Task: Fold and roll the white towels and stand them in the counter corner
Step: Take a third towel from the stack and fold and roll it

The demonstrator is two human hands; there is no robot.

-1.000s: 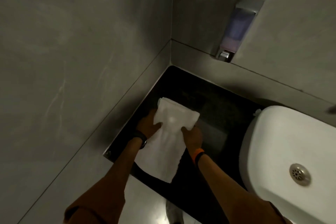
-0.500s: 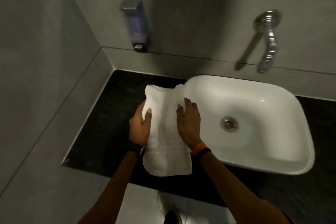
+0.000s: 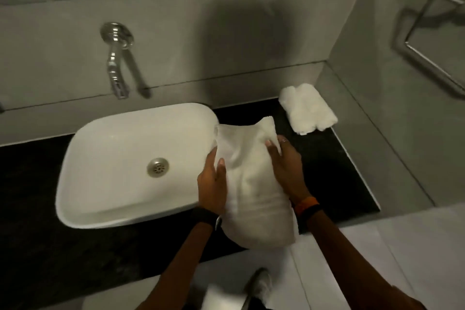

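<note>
A folded white towel hangs between both my hands above the black counter, just right of the sink. My left hand grips its left edge and my right hand grips its right edge; its lower end droops past the counter's front edge. Two rolled white towels lie side by side in the far right counter corner, against the back wall and beside the grey ledge.
A white basin sits on the counter to the left, with a chrome wall spout above it. A grey ledge and a chrome towel rail line the right wall. A mirror runs along the top. My shoe shows below.
I have carried the towel from the left counter corner, across the sink, to the right side of the counter. The view has swung right, and the two rolled towels have come into sight.
</note>
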